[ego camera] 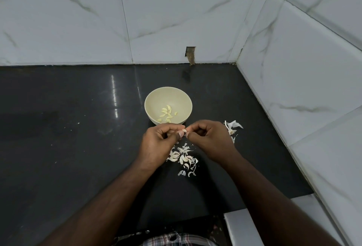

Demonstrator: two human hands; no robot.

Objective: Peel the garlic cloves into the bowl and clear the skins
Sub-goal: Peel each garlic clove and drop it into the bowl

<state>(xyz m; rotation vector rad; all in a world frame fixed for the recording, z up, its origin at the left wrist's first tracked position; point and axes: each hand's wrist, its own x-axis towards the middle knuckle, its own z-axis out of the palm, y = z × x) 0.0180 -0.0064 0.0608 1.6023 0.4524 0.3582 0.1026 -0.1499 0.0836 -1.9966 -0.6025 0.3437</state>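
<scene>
While both hands pinch a clove [184,130], papery skins [184,155], round bowl [152,96]

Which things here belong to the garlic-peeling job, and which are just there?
Belong: bowl; peeled cloves; clove pinched by left hand and right hand; skins.
Just there: worktop; wall tiles; wall hole.

A home kitchen corner: a polished black stone counter [78,128] meets marble-look white wall tiles [156,20] behind and right of a cream bowl [151,98], with peeled garlic cloves [166,114] inside it
</scene>
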